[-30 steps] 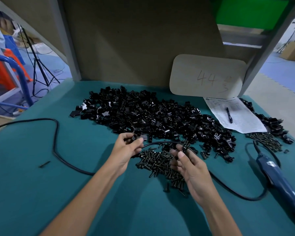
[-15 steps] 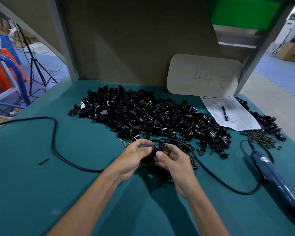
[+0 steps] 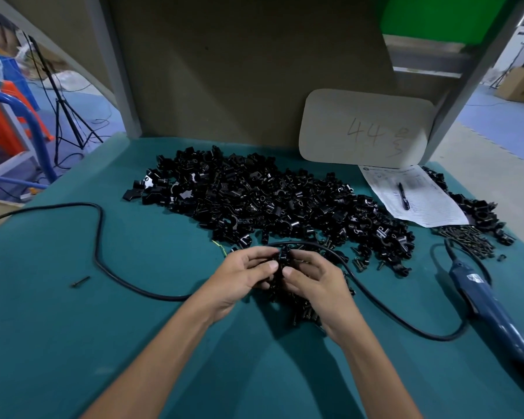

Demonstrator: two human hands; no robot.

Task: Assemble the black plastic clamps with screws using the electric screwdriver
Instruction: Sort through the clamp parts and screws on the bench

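Observation:
A wide heap of black plastic clamps (image 3: 270, 201) covers the middle of the green table (image 3: 73, 328). My left hand (image 3: 245, 276) and my right hand (image 3: 312, 279) meet just in front of the heap, and both pinch one black clamp (image 3: 283, 257) between their fingertips. Under my right hand lies a pile of dark screws (image 3: 300, 306), partly hidden. The blue electric screwdriver (image 3: 493, 306) lies on the table at the right, untouched, and its black cord (image 3: 384, 313) loops behind my hands.
A second screw pile (image 3: 469, 240) and more clamps (image 3: 478, 210) lie at the far right. A paper sheet (image 3: 421, 201) with a pen (image 3: 403, 196) sits beside a board marked 44 (image 3: 363, 128). One loose screw (image 3: 80, 281) lies at the left.
My hands, apart one second ago over the screws, came together in front of the heap. They now hold one clamp between them.

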